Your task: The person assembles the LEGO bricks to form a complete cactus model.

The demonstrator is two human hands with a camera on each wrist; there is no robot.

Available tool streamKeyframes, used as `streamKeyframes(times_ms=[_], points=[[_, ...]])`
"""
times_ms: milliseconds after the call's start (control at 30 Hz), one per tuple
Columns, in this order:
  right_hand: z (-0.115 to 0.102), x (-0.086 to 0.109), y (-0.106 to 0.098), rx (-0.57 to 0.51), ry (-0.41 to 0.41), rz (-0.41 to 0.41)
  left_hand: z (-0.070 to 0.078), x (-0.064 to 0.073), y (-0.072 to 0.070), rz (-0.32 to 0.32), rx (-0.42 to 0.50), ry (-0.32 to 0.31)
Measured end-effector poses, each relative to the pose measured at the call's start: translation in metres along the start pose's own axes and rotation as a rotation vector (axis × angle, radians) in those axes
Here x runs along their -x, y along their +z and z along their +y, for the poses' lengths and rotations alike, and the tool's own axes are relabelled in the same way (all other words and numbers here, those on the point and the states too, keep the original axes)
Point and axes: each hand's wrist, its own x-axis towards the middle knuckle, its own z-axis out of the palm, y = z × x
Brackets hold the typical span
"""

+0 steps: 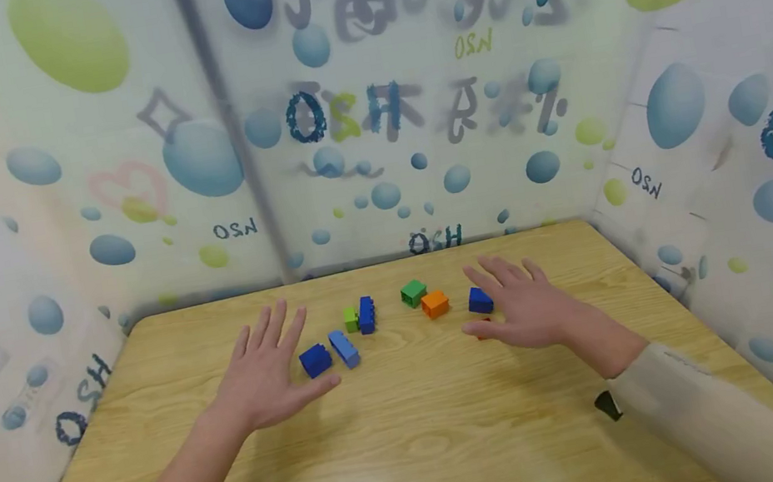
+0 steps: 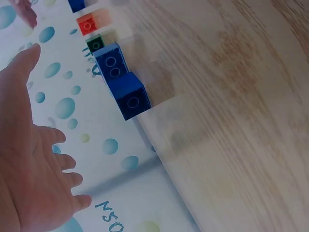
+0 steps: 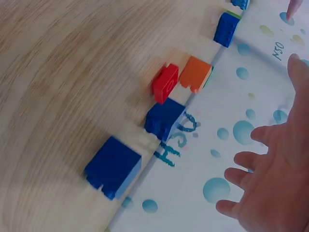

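- While the left hand (image 1: 267,378) hovers over the pale wood-grain surface (image 1: 418,438), its fingers are straight, spread and holding nothing.
- Just beside it lie a dark blue plastic toy block (image 1: 314,361) and a light blue oblong plastic block (image 1: 345,349).
- The right hand (image 1: 522,305), fingers likewise extended and empty, is near a stubby blue plastic block (image 1: 480,300) and a red plastic block (image 3: 165,84).
- Between the hands, a green plastic block (image 1: 413,294) sits by an orange plastic block (image 1: 435,304), and a lime-green plastic block (image 1: 351,319) by a long blue plastic block (image 1: 366,315).
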Motion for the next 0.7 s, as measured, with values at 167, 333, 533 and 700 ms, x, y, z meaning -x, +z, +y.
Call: streamKeyframes(times_ms=[167,333,533,700], points=[[-0.019,-0.013,0.006,-0.034,-0.001,-0.04,-0.001,-0.001,0.002,0.0,0.027,0.026],[-0.041,-0.034,0.018,-0.128,-0.019,-0.073,-0.006,-0.004,0.005,-0.013,0.118,0.056],[-0.067,-0.063,0.033,-0.295,-0.101,-0.133,-0.017,-0.014,0.008,-0.083,0.248,0.051],[-0.087,-0.083,0.049,-0.312,-0.122,-0.169,-0.024,-0.023,0.014,-0.123,0.285,0.048]])
